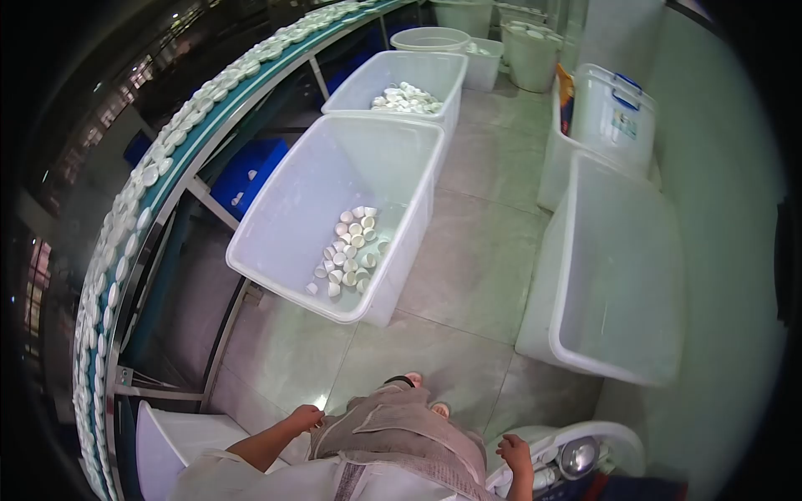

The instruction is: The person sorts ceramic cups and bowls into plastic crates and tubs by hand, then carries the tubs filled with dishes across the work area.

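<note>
My left hand (307,417) hangs in the air beside my apron (393,426), fingers loosely bent and nothing visible in it. On the other side my right hand (514,452) is held over a white tub (622,436), its fingers a little apart and empty. Inside that tub lie white pieces and a round shiny metal bowl-like item (578,457). Ahead of me a large white plastic bin (276,192) stands on the floor, with several small white cups (349,250) at its bottom. Neither hand touches the bin.
A curved conveyor (196,134) carrying white round pieces runs along the left, with a blue crate (251,175) below. Another bin (384,71) of white pieces stands behind. At right are a tipped white bin (618,275) and a lidded box (614,117). Tiled floor (476,234) lies between.
</note>
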`<move>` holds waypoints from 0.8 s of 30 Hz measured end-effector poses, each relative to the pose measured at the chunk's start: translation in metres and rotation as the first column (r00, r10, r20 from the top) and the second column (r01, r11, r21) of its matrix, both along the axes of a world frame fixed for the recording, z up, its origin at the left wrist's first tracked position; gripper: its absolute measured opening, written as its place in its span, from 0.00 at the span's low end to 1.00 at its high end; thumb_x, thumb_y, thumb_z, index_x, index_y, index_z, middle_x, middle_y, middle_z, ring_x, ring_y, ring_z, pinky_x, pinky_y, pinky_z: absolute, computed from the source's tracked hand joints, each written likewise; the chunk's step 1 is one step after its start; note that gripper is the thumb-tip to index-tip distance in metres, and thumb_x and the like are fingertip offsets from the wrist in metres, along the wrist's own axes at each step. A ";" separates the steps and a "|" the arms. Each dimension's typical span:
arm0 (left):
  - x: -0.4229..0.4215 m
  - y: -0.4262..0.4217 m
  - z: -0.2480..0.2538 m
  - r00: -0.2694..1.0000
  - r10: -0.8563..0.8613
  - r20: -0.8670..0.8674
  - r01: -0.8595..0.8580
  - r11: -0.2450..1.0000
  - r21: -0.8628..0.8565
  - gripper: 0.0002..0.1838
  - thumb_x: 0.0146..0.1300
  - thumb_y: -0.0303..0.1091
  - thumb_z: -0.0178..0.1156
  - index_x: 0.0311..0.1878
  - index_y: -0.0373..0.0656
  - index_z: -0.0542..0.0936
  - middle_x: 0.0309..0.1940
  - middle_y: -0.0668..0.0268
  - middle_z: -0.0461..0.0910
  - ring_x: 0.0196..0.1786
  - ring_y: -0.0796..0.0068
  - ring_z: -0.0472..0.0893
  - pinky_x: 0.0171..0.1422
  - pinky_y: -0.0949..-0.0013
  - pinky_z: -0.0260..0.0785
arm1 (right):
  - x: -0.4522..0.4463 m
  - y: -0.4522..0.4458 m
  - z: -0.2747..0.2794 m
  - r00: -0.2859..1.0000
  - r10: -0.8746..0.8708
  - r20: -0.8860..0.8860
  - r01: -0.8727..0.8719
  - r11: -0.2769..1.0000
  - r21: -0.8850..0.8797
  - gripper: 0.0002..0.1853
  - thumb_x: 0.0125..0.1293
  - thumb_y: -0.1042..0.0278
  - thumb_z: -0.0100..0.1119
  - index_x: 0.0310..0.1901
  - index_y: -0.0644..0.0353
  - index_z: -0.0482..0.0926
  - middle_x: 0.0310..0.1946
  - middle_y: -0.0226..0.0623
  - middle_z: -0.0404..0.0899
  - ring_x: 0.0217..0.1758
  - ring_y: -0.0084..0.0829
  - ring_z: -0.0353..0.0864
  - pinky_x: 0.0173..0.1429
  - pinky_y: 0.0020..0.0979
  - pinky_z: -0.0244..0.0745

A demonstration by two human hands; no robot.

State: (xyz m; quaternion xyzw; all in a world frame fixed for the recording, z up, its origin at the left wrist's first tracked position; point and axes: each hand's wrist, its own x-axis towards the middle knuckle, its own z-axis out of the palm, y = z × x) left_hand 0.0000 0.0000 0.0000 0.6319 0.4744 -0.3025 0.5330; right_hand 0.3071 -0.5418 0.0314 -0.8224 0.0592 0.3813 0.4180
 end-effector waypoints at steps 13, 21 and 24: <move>0.336 0.079 -0.008 0.921 0.009 0.390 -0.054 0.993 0.104 0.21 0.65 0.45 0.57 0.50 0.37 0.82 0.43 0.58 0.84 0.44 0.62 0.82 0.46 0.60 0.73 | 0.301 0.098 -0.018 0.952 0.294 0.090 -0.263 0.931 -0.254 0.17 0.63 0.70 0.56 0.49 0.71 0.80 0.30 0.44 0.84 0.31 0.29 0.85 0.36 0.30 0.78; 0.387 0.063 0.059 0.890 0.446 0.094 -0.451 0.891 0.049 0.18 0.67 0.43 0.56 0.43 0.36 0.84 0.33 0.63 0.82 0.37 0.74 0.78 0.44 0.70 0.71 | 0.484 0.324 -0.005 0.620 0.731 0.287 -0.687 0.682 -0.251 0.16 0.65 0.64 0.57 0.49 0.65 0.80 0.36 0.55 0.83 0.41 0.53 0.84 0.47 0.43 0.78; 0.350 0.005 0.051 0.729 0.681 -0.076 -0.684 0.729 -0.027 0.16 0.67 0.38 0.57 0.47 0.33 0.83 0.36 0.62 0.83 0.40 0.73 0.79 0.48 0.67 0.71 | 0.546 0.408 -0.019 0.417 0.819 0.394 -0.786 0.542 -0.296 0.15 0.65 0.63 0.57 0.48 0.65 0.79 0.36 0.54 0.82 0.42 0.54 0.82 0.47 0.45 0.77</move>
